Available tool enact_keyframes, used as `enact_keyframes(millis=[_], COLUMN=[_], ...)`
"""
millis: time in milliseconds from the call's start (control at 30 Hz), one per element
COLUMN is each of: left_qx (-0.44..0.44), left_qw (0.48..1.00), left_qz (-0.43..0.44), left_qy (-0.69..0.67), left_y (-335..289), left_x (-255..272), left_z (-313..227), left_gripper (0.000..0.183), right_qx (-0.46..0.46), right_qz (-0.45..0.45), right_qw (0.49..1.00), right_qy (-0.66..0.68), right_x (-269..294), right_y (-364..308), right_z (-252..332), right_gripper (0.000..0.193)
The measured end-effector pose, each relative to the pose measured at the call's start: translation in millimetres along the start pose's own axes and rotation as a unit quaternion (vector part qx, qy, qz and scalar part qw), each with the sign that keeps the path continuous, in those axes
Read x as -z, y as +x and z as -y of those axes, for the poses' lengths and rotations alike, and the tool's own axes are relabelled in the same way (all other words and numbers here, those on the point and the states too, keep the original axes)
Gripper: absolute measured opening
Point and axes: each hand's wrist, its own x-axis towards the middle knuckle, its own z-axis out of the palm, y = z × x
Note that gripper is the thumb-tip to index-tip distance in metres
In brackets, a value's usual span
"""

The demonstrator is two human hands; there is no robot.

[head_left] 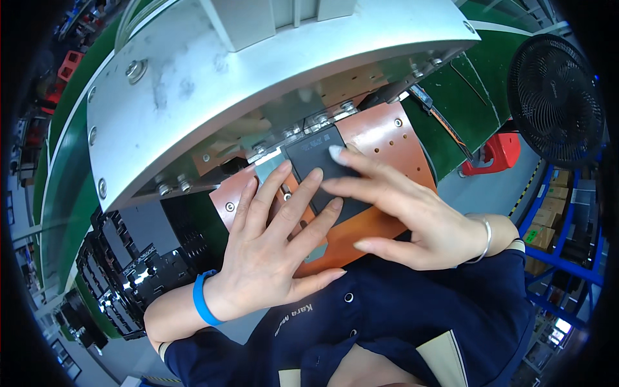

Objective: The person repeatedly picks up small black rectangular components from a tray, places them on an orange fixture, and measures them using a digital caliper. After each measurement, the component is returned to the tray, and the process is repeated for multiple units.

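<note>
A flat black rectangular piece (pixel 309 149) with faint markings lies on a copper-coloured fixture plate (pixel 380 126), its far end close to the metal fittings under the machine. My left hand (pixel 264 255), a blue band at its wrist, rests with spread fingers along the piece's left side and the light strip beside it. From the right, my right hand (pixel 416 216) reaches over the piece with fingers apart and the fingertips on or just above it. One of its fingertips has a white covering. Neither hand is closed around anything.
A large silver metal housing (pixel 193 106) with bolts arches over the plate. Stacked glossy black parts (pixel 138 267) stand at the left. On the green bench lies a caliper-like tool (pixel 438 119). A black fan (pixel 554 100), a red stool (pixel 496 155) and blue shelving (pixel 567 258) are at the right.
</note>
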Motion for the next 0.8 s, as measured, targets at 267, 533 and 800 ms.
enact_keyframes(millis=[267,533,800], left_qx=[-0.044,0.065,0.203], left_qw=[0.999,0.956,0.817], left_qz=[-0.022,-0.217,-0.120], left_qy=[0.021,-0.185,-0.527], left_y=[3,4,0], left_x=[6,13,5], left_z=[-4,-7,-31], left_gripper=[0.071,0.026,0.021], right_qx=[-0.192,-0.080,-0.069], right_qz=[-0.090,-0.139,-0.115], right_qw=[0.920,0.929,0.933], right_qy=[0.329,0.333,0.335], right_x=[19,2,-2], right_y=[21,6,7], right_z=[-2,-12,11], right_gripper=[0.047,0.042,0.032])
